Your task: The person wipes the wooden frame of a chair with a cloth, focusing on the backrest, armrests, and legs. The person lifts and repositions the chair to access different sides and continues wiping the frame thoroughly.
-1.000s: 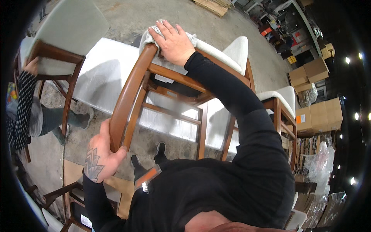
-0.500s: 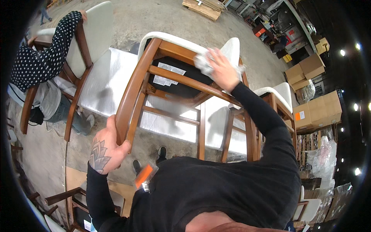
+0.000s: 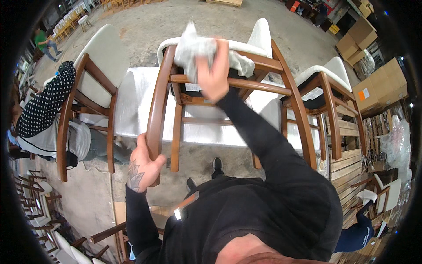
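Note:
A brown wooden chair with white upholstery lies tipped in front of me, legs toward me, on a white, shiny-covered surface. My left hand is wrapped around the lower end of its left leg. Bunched under my right hand is a greyish-white cloth, pressed on the chair's upper left part, near the seat edge. The hand is a little blurred. Behind it, the cloth and forearm hide part of the dark seat underside and its label.
Similar chairs stand left and right of mine. A person in a polka-dot sleeve is beside the left one. Cardboard boxes and a wooden pallet are at right. Another person in dark blue is at lower right.
My right hand has moved left with the cloth, across the chair toward its left leg. The left hand keeps its hold on the leg. The whole view has shifted.

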Available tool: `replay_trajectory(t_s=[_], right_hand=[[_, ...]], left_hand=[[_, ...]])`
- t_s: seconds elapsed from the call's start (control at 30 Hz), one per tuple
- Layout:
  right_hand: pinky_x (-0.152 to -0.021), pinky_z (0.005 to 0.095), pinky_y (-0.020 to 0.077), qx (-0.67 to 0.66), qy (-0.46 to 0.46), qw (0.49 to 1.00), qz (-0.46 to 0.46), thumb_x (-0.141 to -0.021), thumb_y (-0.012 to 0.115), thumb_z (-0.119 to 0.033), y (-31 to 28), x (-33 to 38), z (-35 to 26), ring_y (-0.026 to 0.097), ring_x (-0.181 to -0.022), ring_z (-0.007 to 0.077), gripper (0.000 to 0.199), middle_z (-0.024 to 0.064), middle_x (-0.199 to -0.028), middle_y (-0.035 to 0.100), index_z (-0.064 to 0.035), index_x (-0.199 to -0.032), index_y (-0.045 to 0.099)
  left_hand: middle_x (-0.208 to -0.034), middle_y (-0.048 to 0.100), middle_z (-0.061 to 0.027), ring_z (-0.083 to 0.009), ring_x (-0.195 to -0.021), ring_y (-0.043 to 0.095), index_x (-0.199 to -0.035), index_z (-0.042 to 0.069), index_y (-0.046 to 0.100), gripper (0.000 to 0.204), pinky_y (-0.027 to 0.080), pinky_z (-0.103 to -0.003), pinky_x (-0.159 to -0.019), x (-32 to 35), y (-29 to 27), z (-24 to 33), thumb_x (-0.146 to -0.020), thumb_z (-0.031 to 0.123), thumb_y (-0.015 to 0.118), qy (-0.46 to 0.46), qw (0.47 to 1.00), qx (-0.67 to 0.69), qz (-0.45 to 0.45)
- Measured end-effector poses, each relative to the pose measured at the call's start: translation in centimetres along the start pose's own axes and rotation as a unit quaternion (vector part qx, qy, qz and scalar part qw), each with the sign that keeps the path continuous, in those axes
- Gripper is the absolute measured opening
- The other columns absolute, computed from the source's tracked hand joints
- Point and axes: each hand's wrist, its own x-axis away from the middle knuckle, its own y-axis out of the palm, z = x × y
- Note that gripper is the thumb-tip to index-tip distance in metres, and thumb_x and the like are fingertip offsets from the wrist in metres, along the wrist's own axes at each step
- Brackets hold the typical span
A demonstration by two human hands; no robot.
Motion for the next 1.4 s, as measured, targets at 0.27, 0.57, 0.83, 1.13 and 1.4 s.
replay_trajectory(t_s=[0.27, 0.57, 0.83, 1.13, 1.4], right_hand=[[-0.095, 0.0328, 0.0481, -0.331, 0.470, 0.786, 0.228, -0.092, 0.068, -0.019, 4.0, 12.5, 9.4, 0.063, -0.108, 0.0220, 0.047, 0.0104, -0.117, 0.066, 0.0003, -0.132, 0.053], [-0.103, 0.0537, 0.0353, 0.054, 0.351, 0.918, 0.176, -0.087, 0.062, -0.015, 12.1, 10.5, 17.8, 0.050, -0.117, 0.0425, 0.032, 0.0250, -0.117, 0.053, -0.0041, -0.115, 0.053], [-0.101, 0.0518, 0.0374, 0.130, 0.062, 0.957, 0.252, -0.075, 0.073, -0.015, 13.6, 8.7, 18.5, 0.045, -0.117, 0.0437, 0.049, 0.0231, -0.116, 0.046, -0.0112, -0.116, 0.048], [-0.091, 0.0536, 0.0412, 0.315, 0.347, 0.870, 0.152, -0.070, 0.083, -0.009, 12.8, 21.0, 24.7, 0.049, -0.106, 0.0439, 0.045, 0.0201, -0.104, 0.052, -0.0077, -0.105, 0.055], [-0.101, 0.0432, 0.0380, -0.037, 0.109, 0.882, 0.457, -0.074, 0.082, -0.012, 14.6, 6.8, 17.2, 0.051, -0.111, 0.0325, 0.054, 0.0187, -0.110, 0.053, 0.0003, -0.116, 0.052]], left_hand=[[-0.114, 0.064, -0.0280, -0.0409, -0.107, 0.064, -0.136, -0.002, 0.040, 0.070, 0.049, -0.044, -0.094, -0.6, 0.1, 0.5, -0.074, 0.015, 0.068, -0.037, 0.999, 0.007, -0.022], [-0.105, 0.064, -0.0201, -0.0331, -0.097, 0.064, -0.135, 0.001, 0.041, 0.068, 0.050, -0.041, -0.089, -0.3, 0.3, 2.0, -0.073, 0.006, 0.069, -0.068, 0.997, -0.035, -0.024], [-0.112, 0.061, -0.0193, -0.0318, -0.103, 0.061, -0.137, 0.002, 0.041, 0.071, 0.047, -0.041, -0.093, 0.8, 0.3, 1.0, -0.071, 0.002, 0.069, -0.052, 0.997, -0.057, -0.017], [-0.117, 0.056, -0.0147, -0.0245, -0.108, 0.055, -0.138, 0.001, 0.037, 0.074, 0.043, -0.037, -0.098, 1.4, 0.1, 0.0, -0.072, 0.007, 0.070, -0.083, 0.994, 0.045, -0.052], [-0.116, 0.055, -0.0116, -0.0210, -0.107, 0.055, -0.138, 0.001, 0.038, 0.074, 0.044, -0.036, -0.097, 1.4, -0.3, -0.2, -0.073, 0.007, 0.072, -0.064, 0.995, 0.037, -0.062]])
